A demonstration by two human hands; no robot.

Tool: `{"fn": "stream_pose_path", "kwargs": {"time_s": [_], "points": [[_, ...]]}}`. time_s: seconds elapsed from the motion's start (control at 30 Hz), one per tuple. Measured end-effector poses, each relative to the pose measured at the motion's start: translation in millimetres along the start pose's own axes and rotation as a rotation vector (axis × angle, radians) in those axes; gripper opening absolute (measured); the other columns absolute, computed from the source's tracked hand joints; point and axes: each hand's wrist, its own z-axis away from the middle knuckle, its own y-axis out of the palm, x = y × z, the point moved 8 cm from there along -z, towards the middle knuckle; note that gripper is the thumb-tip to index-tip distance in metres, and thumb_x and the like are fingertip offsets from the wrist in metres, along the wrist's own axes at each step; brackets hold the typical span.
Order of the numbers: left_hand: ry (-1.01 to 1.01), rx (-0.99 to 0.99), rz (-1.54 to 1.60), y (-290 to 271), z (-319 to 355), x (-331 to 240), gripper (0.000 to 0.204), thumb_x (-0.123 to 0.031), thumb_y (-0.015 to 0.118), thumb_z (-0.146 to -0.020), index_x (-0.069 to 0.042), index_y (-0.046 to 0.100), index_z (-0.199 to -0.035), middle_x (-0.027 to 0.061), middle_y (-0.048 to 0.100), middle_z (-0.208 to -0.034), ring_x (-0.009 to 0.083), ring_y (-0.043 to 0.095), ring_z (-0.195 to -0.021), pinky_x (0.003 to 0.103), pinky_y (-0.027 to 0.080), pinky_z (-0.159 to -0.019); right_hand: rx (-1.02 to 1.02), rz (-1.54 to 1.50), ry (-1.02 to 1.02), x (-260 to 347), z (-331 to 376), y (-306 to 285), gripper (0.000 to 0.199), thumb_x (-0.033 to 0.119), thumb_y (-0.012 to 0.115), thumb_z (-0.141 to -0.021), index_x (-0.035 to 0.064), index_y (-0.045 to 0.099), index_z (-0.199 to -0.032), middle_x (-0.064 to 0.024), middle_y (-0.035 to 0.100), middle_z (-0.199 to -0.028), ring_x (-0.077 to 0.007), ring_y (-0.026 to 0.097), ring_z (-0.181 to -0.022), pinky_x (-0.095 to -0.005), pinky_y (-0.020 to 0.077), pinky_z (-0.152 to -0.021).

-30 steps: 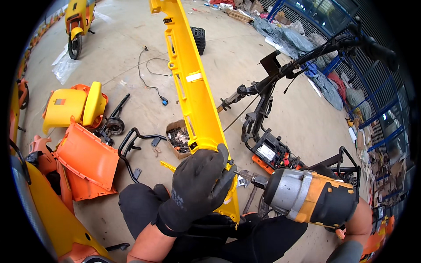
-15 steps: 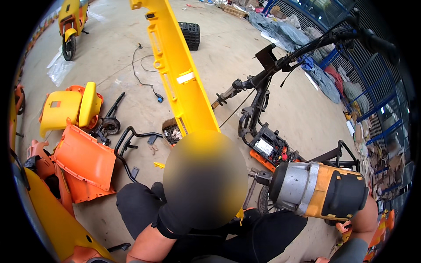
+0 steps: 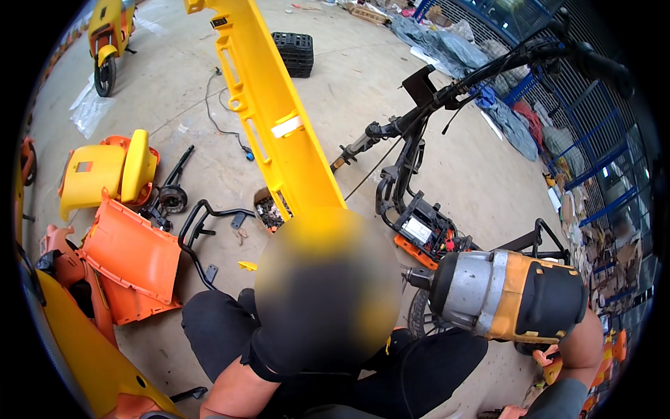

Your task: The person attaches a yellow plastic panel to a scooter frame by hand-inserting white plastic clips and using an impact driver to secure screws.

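A person crouches on a concrete floor (image 3: pixel 349 105) among scooter parts. Their left hand (image 3: pixel 317 307), in a black glove, sits at the near end of a long yellow plastic body panel (image 3: pixel 269 119) that runs away from them toward the top of the view. The hand looks set there to steady the panel, but a blur covers it, so I cannot tell whether the fingers are closed on the panel or only resting against it.

To the right, a heavy orange and silver power impact wrench (image 3: pixel 506 297) points its nose left, toward the near end of the panel, as if lined up on a fastener. The right hand is hidden behind the tool body; only the forearm shows below it, so its grip cannot be made out.

Behind the wrench stands a stripped black scooter frame with handlebars (image 3: pixel 419 140). On the left lie an orange plastic cover (image 3: pixel 132 258) and a yellow seat shell (image 3: pixel 105 171). A black crate (image 3: pixel 293 52) sits farther off.
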Motion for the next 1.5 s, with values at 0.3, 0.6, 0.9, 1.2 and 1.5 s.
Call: {"fn": "stream_pose_path", "kwargs": {"time_s": [0.3, 0.6, 0.9, 1.2, 1.5], "points": [[0.047, 0.024, -0.024, -2, -9, -12, 0.047, -0.008, 0.084, -0.072, 0.001, 0.059, -0.111, 0.0159, 0.062, -0.09, 0.0266, 0.064, -0.076, 0.035, 0.054, -0.066, -0.009, 0.003, -0.002, -2, 5, -1, 0.052, 0.021, 0.074, -0.082, 0.0134, 0.061, -0.132, -0.0081, 0.065, -0.125, -0.0248, 0.062, -0.113, -0.035, 0.0474, -0.1], [0.07, 0.032, -0.006, 3, -3, -13, 0.045, -0.007, 0.084, -0.074, 0.0, 0.059, -0.11, 0.018, 0.061, -0.09, 0.0289, 0.065, -0.073, 0.036, 0.055, -0.065, -0.02, -0.005, -0.038, -1, 0, -2, 0.053, 0.019, 0.075, -0.081, 0.013, 0.061, -0.131, -0.008, 0.065, -0.123, -0.0246, 0.063, -0.11, -0.0351, 0.0488, -0.098], [0.006, -0.016, 0.003, 6, 5, -11, 0.046, -0.003, 0.082, -0.074, 0.001, 0.058, -0.113, 0.0177, 0.062, -0.09, 0.029, 0.065, -0.075, 0.036, 0.055, -0.064, -0.033, -0.013, -0.067, 1, -5, -3, 0.053, 0.017, 0.076, -0.08, 0.0127, 0.061, -0.131, -0.0079, 0.066, -0.121, -0.0244, 0.064, -0.107, -0.0352, 0.0502, -0.096], [-0.044, 0.03, -0.042, 8, 12, -4, 0.044, -0.014, 0.081, -0.078, -0.001, 0.062, -0.116, 0.0125, 0.065, -0.097, 0.0259, 0.067, -0.085, 0.035, 0.055, -0.073, -0.055, -0.014, -0.106, 0, -9, -3, 0.054, 0.016, 0.077, -0.08, 0.0123, 0.061, -0.131, -0.0078, 0.066, -0.119, -0.0242, 0.065, -0.105, -0.0354, 0.0516, -0.093], [-0.016, 0.012, 0.029, 7, 8, -7, 0.051, 0.002, 0.082, -0.071, 0.002, 0.06, -0.117, 0.018, 0.065, -0.094, 0.027, 0.067, -0.08, 0.034, 0.056, -0.068, -0.065, -0.016, -0.121, 1, -10, -4, 0.054, 0.014, 0.077, -0.079, 0.012, 0.061, -0.13, -0.0077, 0.067, -0.118, -0.024, 0.067, -0.102, -0.0355, 0.0531, -0.091]]}}
